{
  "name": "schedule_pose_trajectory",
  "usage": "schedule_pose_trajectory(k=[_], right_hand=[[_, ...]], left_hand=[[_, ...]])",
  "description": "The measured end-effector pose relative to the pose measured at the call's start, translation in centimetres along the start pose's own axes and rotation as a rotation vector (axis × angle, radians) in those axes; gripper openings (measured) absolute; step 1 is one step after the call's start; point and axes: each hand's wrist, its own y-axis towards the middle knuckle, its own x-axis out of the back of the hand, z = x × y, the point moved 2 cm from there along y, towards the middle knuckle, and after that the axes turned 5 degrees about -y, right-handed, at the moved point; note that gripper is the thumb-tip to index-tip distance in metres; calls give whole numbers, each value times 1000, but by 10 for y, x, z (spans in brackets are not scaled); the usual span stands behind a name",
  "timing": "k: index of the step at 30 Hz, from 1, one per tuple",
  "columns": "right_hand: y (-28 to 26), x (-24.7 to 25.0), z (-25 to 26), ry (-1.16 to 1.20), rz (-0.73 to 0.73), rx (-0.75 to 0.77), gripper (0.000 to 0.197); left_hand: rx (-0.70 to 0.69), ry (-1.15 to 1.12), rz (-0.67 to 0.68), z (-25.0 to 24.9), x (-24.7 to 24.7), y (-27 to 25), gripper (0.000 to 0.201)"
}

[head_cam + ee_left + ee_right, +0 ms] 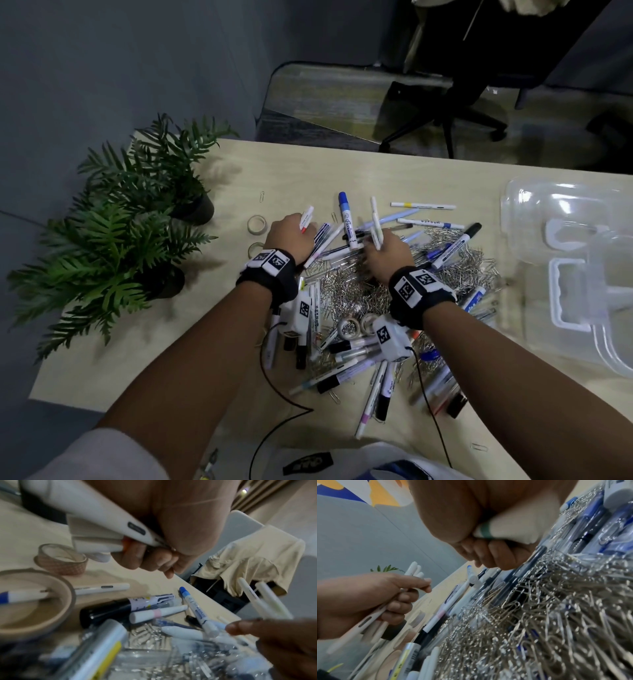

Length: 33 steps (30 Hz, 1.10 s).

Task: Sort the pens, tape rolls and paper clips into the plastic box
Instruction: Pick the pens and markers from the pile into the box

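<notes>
A heap of pens (346, 219) and silver paper clips (346, 294) covers the middle of the table. My left hand (296, 231) hovers at the heap's far left and grips several white pens (102, 520) in curled fingers. My right hand (378, 248) is over the middle of the heap and grips white pens (376, 224), one with a green band (494, 534). Two tape rolls (63, 559) lie just left of my left hand. Two more tape rolls (347, 327) sit among the clips near my right wrist. The clear plastic box (561, 219) stands open at the right.
The box's clear lid with white latches (575, 301) lies in front of the box by the table's right edge. Two potted ferns (137, 212) crowd the left side of the table. A black office chair (455, 113) stands beyond the far edge. Camera cables trail over the near edge.
</notes>
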Motion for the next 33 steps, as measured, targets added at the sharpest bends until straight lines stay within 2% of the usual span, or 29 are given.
schedule_pose_trajectory(k=[8,12,17,21,26,30,33], right_hand=[[12,-4,3,-104,-67,43,26],[12,-1,-4,-145,-59,-2,27],[14,8,-12,-167,-49,-10,28],[20,24,-21,-187,-114,-21,25],[32,56,-29,-374,-193,28,24],[37,70,-41,-474,-203,26,33],[42,71,-52,-526,-176,42,30]], left_hand=[[-112,257,63,-16,-16,3,21],[-101,350,71,-21,-26,3,12],[-84,391,83,-24,-33,4,18],[-40,430,96,-24,-36,2,20],[-36,425,107,-21,-36,1,17],[-43,404,101,-18,-35,2,22],[-46,402,99,-15,-34,3,23]])
